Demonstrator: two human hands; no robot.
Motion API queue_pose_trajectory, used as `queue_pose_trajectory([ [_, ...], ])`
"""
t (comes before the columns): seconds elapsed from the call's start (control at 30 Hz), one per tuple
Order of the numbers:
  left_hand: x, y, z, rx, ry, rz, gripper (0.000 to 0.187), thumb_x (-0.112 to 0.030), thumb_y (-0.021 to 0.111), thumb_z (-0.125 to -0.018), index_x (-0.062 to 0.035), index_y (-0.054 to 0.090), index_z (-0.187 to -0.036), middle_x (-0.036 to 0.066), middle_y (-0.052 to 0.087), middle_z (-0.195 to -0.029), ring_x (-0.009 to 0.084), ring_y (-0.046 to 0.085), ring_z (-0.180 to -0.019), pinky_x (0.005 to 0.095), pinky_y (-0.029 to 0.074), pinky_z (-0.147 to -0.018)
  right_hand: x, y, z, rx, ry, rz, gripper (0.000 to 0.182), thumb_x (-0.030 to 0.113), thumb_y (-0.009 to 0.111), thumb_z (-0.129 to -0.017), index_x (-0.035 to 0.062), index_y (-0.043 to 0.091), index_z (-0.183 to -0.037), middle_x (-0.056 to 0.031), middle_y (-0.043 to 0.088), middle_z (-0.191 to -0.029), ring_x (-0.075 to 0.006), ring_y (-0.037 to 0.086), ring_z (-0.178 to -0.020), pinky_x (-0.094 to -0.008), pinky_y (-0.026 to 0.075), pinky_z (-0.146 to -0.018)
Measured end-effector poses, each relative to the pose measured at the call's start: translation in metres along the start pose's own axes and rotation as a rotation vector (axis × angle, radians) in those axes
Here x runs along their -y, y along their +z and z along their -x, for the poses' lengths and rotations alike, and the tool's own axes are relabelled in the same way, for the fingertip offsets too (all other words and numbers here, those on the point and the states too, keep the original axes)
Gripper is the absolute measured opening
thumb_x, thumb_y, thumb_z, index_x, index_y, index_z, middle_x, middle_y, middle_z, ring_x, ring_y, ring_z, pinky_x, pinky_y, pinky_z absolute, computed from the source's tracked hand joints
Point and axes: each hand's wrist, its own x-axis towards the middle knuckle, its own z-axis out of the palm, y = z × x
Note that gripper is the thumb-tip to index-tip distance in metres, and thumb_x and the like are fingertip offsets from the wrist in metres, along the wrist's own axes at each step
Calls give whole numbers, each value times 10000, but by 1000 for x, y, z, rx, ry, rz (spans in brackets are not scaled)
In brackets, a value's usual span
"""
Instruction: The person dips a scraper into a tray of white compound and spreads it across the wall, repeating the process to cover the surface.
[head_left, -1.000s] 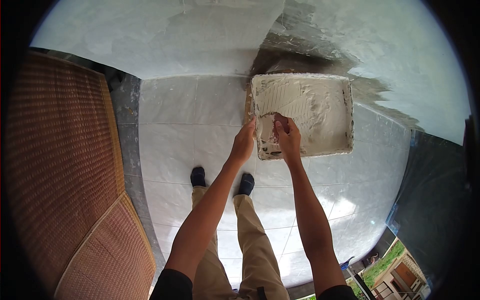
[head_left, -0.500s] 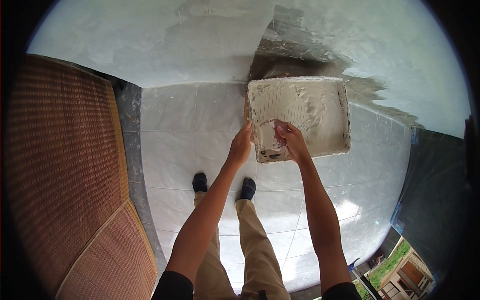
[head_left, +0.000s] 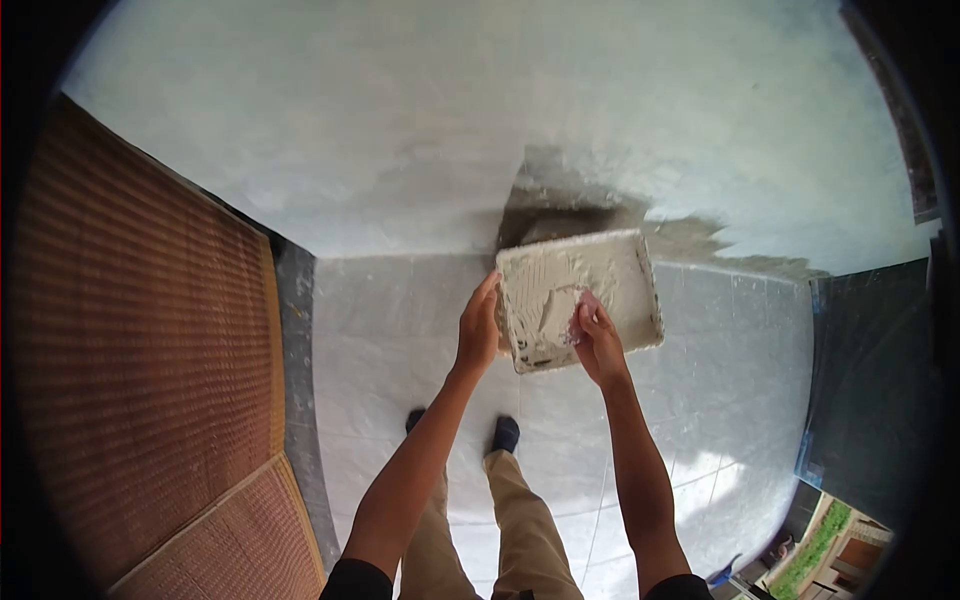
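Observation:
My left hand [head_left: 479, 328] grips the left edge of a shallow, putty-crusted tray [head_left: 654, 292], which tilts slightly in the view. Soft greyish-white putty [head_left: 615, 272] covers much of its floor, with ridges showing through at the upper left. Over the tray's lower middle, my right hand [head_left: 601, 345] is closed on a pinkish putty scraper [head_left: 577, 325]. Putty clings to the scraper, and my fingers hide part of it.
Ahead stands a pale wall [head_left: 400, 150] with a dark bare patch [head_left: 560, 195] above the tray. Grey tiles [head_left: 400, 320] cover the floor around my feet. A woven brown mat [head_left: 160, 350] is on the left, and a dark panel [head_left: 870, 370] on the right.
The view has tilted up, so more wall shows and the tray appears lower and smaller. The scraper has shifted toward the tray's middle, and a raised streak of putty now shows beside it.

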Motion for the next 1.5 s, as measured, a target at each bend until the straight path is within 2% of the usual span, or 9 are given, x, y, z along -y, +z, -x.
queue_pose_trajectory([
  [0.13,-96,-22,-9,11,145,-25,469,-270,313,-1029,18,439,-1377,167,502,-1379,231,410,-1337,349,239,-1141,45,77,17,-4,-89,-59,230,146,539,-988,96,544,-1213,57,536,-898,-60,512,-799,-235,428,-756],
  [0.27,-180,-55,-22,-22,337,-104,454,-253,316,-1022,7,454,-1368,148,515,-1369,228,432,-1317,350,267,-1123,84,159,27,55,-148,-96,362,164,540,-985,85,494,-1335,-8,598,-1199,-122,576,-1086,-307,471,-937],
  [0.33,-230,-77,-24,-39,413,-120,454,-252,311,-1024,3,448,-1374,143,517,-1369,230,432,-1318,352,274,-1118,108,212,36,31,-176,-107,354,159,536,-985,50,498,-1320,-33,597,-1213,-142,572,-1112,-314,463,-952],
  [0.73,-471,-228,-7,-147,741,-225,449,-236,303,-1037,-17,388,-1419,150,448,-1428,241,361,-1373,360,245,-1142,209,451,56,200,-382,-67,314,61,558,-945,-35,523,-1241,-77,596,-1168,-157,589,-1054,-314,485,-934],
  [1.07,-590,-285,-10,-251,935,-319,455,-192,362,-1012,-17,347,-1431,169,384,-1446,294,356,-1361,401,285,-1111,284,600,70,333,-502,125,226,93,612,-919,68,631,-1142,-7,656,-1043,-101,611,-939,-267,490,-836],
  [1.27,-583,-290,-63,-297,1009,-411,478,-146,418,-983,-11,321,-1431,190,351,-1431,314,343,-1352,416,266,-1119,305,636,20,172,-918,568,184,41,624,-900,19,667,-1078,-48,696,-904,-128,641,-781,-255,500,-745],
  [1.33,-581,-291,-78,-285,1006,-428,500,-130,444,-968,-4,307,-1432,203,340,-1437,334,327,-1359,416,256,-1125,303,648,6,-3,-1570,761,156,23,632,-867,6,697,-1008,-122,685,-788,-177,639,-676,-312,519,-655],
  [1.37,-578,-293,-86,-287,1021,-455,507,-127,449,-966,2,300,-1433,206,335,-1440,344,318,-1363,418,250,-1128,302,652,3,-42,-1651,878,251,-35,638,-812,4,682,-1056,-146,674,-871,-240,624,-717,-340,515,-661],
  [1.5,-577,-298,-110,-300,1068,-519,536,-107,466,-954,9,279,-1443,215,318,-1454,365,293,-1373,427,232,-1138,285,656,-22,-164,-1922,1165,404,-79,647,-780,49,652,-1163,-96,626,-1089,-273,580,-865,-359,517,-717],
])
